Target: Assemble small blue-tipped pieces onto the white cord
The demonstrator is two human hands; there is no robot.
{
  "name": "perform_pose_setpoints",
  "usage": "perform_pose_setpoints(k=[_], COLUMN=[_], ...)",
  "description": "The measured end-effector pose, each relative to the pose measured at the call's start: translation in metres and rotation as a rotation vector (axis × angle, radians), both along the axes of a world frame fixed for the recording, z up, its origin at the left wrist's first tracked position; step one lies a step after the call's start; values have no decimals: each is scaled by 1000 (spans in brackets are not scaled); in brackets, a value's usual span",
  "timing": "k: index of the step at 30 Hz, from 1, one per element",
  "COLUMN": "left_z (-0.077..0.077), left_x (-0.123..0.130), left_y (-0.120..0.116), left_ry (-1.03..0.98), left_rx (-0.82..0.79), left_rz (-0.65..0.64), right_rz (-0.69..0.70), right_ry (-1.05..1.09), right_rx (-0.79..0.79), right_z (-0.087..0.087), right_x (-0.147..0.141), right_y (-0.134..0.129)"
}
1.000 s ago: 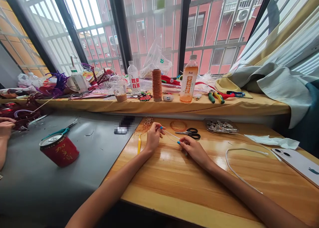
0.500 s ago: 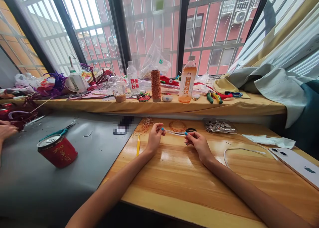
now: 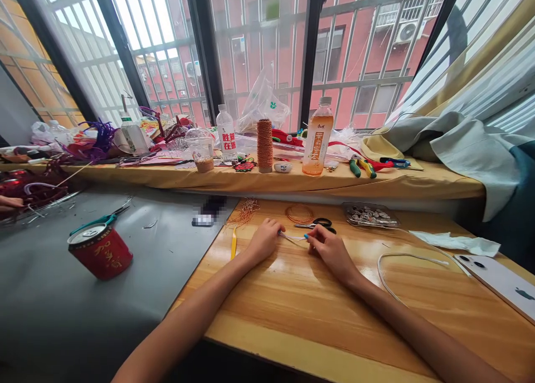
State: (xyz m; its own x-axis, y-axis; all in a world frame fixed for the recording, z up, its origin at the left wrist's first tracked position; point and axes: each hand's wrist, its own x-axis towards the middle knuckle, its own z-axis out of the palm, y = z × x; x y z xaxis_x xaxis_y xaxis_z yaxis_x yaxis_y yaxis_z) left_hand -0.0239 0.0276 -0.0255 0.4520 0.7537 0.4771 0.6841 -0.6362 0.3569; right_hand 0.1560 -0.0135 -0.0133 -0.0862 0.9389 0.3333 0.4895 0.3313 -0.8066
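Observation:
A short white cord (image 3: 293,237) is stretched between my two hands, a little above the wooden table. My left hand (image 3: 267,239) is closed on its left end, with the back of the hand toward me and the fingertips mostly hidden. The cord's right end is pinched between the thumb and fingers of my right hand (image 3: 326,246). Just behind my right hand lie black-handled scissors (image 3: 324,224). A coil of thin orange-brown cord (image 3: 299,212) rests beyond the gap between my hands. Left of it is a loose bundle of the same thin cord (image 3: 247,210).
A longer white cord (image 3: 381,267) curves across the table at right, near a phone (image 3: 497,280) and a clear tray (image 3: 370,214) of small pieces. At left are a yellow tool (image 3: 233,243), a red can (image 3: 101,253) and another person's hand (image 3: 10,203). Bottles line the sill.
My left hand has rolled over, so its back faces me and its painted nails are mostly hidden. My right hand has lowered slightly, showing more of the scissors. The view has shifted a little.

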Motion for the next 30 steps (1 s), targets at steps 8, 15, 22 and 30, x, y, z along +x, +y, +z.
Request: perform_pose_setpoints(k=[8, 15, 22, 30], left_z=[61, 60, 58, 94], left_x=[-100, -222, -228, -108], left_y=[-56, -108, -96, -95], left_ry=[274, -60, -275, -301], left_rx=[385, 432, 305, 297], left_rz=[734, 1343, 1412, 550], right_rz=[8, -348, -230, 220], right_ry=[-842, -1098, -923, -472], right_rx=[408, 504, 668, 516], right_z=[1, 1, 2, 9], right_x=[-7, 2, -7, -54], right_y=[-11, -7, -12, -47])
